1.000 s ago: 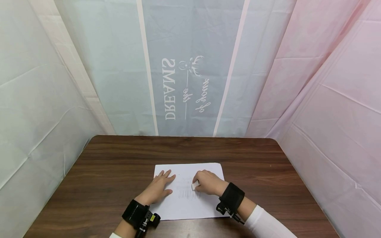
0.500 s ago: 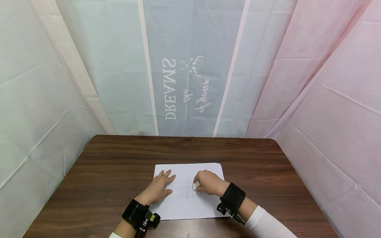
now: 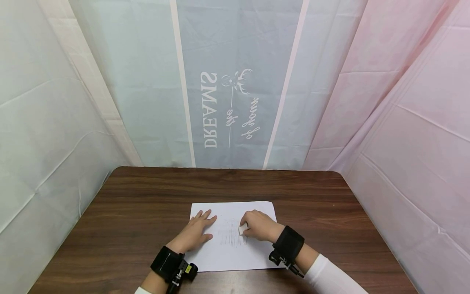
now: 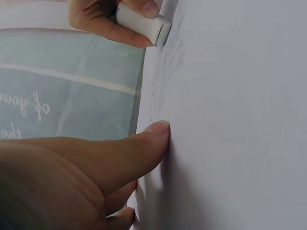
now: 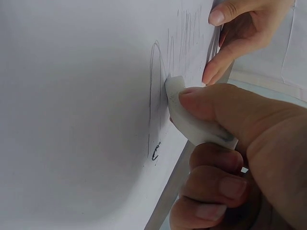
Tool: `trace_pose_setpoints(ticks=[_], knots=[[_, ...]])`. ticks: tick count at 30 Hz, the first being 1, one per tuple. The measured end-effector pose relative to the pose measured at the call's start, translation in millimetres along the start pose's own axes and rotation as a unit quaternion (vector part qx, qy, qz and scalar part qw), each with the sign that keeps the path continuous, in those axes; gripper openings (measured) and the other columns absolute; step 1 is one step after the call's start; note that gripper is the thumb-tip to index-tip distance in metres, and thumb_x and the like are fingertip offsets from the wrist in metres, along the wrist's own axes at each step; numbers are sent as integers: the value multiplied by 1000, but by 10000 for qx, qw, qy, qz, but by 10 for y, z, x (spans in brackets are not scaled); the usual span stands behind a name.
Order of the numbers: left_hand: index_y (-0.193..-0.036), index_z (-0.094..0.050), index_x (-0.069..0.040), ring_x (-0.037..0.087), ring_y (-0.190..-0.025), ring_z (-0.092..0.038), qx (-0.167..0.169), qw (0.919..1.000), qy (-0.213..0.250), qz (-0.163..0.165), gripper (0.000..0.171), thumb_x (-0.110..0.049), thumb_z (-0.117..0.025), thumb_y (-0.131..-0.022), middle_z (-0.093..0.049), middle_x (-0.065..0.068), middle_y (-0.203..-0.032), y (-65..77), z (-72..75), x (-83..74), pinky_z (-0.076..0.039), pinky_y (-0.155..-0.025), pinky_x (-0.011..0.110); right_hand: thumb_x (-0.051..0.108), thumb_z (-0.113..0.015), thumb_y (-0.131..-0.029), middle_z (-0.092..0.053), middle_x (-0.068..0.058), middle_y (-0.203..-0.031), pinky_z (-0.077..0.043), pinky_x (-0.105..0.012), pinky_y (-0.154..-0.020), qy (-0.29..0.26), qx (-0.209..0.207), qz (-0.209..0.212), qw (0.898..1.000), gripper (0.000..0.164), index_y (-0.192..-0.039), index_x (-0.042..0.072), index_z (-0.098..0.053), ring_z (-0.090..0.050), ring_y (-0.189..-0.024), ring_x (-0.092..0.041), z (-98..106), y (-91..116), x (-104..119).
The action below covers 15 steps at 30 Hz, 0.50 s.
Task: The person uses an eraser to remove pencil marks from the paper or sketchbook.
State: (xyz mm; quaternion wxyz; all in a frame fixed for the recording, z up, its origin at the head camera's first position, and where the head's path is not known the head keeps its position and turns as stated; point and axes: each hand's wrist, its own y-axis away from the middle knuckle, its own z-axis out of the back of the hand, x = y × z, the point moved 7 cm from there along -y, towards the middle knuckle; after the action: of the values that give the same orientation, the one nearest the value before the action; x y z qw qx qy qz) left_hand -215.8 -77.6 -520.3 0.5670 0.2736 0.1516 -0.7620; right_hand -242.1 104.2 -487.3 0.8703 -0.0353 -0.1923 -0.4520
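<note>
A white sheet of paper [image 3: 235, 259] lies on the table, marked near its middle with thin grey pencil strokes [image 3: 230, 238]. My right hand [image 3: 260, 226] pinches a white eraser [image 5: 192, 120] between thumb and curled fingers. The eraser's end touches the paper beside the strokes, and dark crumbs [image 5: 156, 151] lie near it in the right wrist view. On the left part of the sheet rests my left hand [image 3: 192, 232], its fingers spread and straight. Its thumb [image 4: 148, 139] touches the paper in the left wrist view.
The brown wooden table [image 3: 147, 196] extends around the paper on all sides. Behind it hangs a pale blue cloth [image 3: 238, 41] with mirrored lettering. White and pink cloths hang at the left and right. Each wrist wears a black strap [image 3: 288, 245] with a small camera.
My right hand has shifted slightly to the right with the eraser, uncovering a little more of the strokes. The left hand and the paper have stayed in place.
</note>
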Motion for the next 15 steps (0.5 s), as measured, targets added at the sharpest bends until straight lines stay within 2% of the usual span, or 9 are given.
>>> trace_pose_setpoints(ticks=[15], knots=[[-141,-58,-3,50,-151,-26,26,10000,17,8,55,-10,-75,-89,-40,24,-159,0,7,-4,-23,-120,68,6,-79,-81,-78,-9,-104,-42,-23,-60,19,0,-61,10000,21,-102,4,-79,-51,-72,-9,25,26,-23]])
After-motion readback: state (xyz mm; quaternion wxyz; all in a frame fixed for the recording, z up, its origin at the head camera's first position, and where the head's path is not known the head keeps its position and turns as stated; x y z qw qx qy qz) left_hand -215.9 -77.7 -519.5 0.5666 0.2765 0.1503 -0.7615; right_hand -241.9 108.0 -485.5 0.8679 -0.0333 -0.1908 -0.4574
